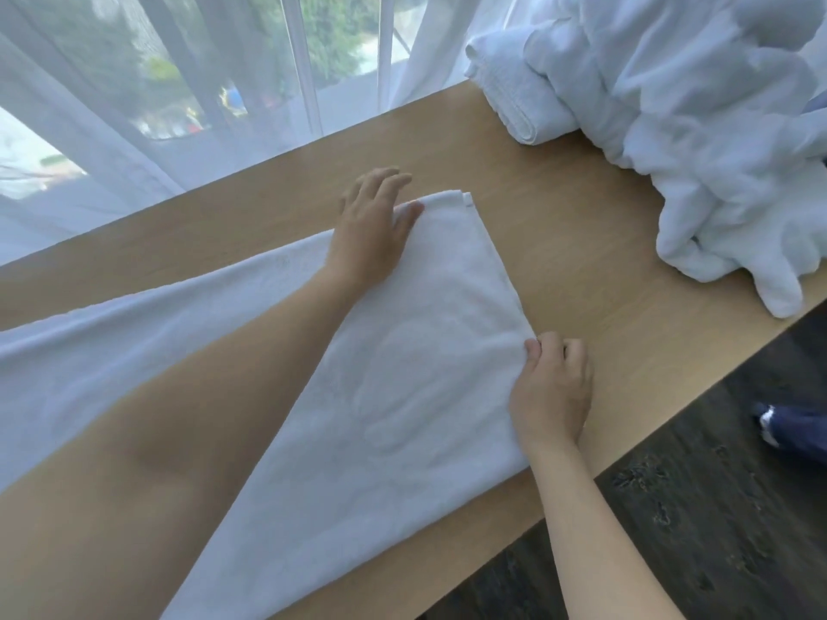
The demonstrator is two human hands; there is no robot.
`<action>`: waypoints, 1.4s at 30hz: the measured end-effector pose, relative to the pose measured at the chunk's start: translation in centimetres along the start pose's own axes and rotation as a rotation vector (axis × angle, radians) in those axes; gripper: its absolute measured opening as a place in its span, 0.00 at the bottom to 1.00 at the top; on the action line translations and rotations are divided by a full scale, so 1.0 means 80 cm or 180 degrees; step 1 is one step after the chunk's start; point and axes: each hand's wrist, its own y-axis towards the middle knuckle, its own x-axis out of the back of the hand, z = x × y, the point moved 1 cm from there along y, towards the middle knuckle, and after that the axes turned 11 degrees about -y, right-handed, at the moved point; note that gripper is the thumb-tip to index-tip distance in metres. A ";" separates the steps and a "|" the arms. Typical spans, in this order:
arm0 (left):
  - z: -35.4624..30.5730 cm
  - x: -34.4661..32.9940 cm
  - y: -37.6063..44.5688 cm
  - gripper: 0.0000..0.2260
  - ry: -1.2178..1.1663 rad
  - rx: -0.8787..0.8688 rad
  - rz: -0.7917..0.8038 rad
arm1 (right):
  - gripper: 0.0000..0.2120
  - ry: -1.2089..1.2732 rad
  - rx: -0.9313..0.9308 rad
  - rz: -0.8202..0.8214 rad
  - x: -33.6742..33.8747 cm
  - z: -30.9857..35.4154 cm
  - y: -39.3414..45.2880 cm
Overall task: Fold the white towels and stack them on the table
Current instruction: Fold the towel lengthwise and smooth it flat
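Note:
A long white towel [402,373] lies flat across the wooden table [604,270], folded lengthwise and running off to the left. My left hand [371,226] lies flat on its far right corner, fingers straight and pressing down. My right hand [552,387] pinches the near right corner between thumb and curled fingers. A folded white towel [514,100] sits at the back right of the table. Beside it a heap of crumpled white towels [716,149] fills the right end.
Sheer white curtains [179,105] hang along the table's far edge before a window. Dark wooden floor [716,507] shows beyond the near right edge. A dark blue object [792,427] lies on that floor at the right.

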 end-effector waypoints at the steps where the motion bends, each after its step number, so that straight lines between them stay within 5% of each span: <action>1: -0.005 0.006 -0.017 0.17 0.0011 -0.0172 -0.0204 | 0.14 0.0061 -0.0030 0.0024 -0.001 0.000 0.000; 5: -0.025 0.014 -0.125 0.20 0.0299 -0.0470 -0.0032 | 0.13 0.0215 0.0010 0.0152 0.000 -0.002 0.012; 8: -0.023 0.014 -0.203 0.25 0.0846 -0.0134 0.0144 | 0.11 0.0172 0.0013 0.0247 0.002 -0.001 0.037; 10: -0.012 0.017 -0.244 0.29 0.1176 0.0233 0.0148 | 0.03 -0.0010 0.0003 -0.0015 0.010 0.011 0.050; 11: -0.007 0.018 -0.259 0.31 0.1283 0.0440 0.0167 | 0.07 -0.0107 0.0106 -0.0217 0.014 0.025 0.049; 14: 0.001 0.013 -0.277 0.33 0.1389 0.0769 0.0342 | 0.19 0.0186 0.1449 -0.0275 0.015 0.090 0.011; 18: 0.006 0.013 -0.274 0.33 0.1467 0.0579 0.0445 | 0.28 -0.0256 0.2921 0.0635 -0.013 0.109 -0.021; 26: 0.011 0.023 -0.261 0.30 0.1405 0.0833 0.0318 | 0.30 -0.0695 0.1222 0.0622 -0.003 0.117 0.074; 29: 0.028 0.042 -0.228 0.27 0.1337 0.1444 -0.0061 | 0.29 -0.0155 0.2351 0.0351 0.001 0.173 0.026; 32: 0.039 0.041 -0.208 0.28 0.1456 0.1587 -0.0064 | 0.28 -0.0581 0.3636 0.0808 -0.017 0.201 0.028; 38: 0.042 0.037 -0.208 0.31 0.1547 0.1442 -0.0196 | 0.29 -0.0849 0.1310 0.0851 -0.029 0.169 0.176; 42: 0.042 0.041 -0.204 0.32 0.1523 0.1460 -0.0168 | 0.29 -0.0406 0.1932 0.0474 -0.030 0.187 0.062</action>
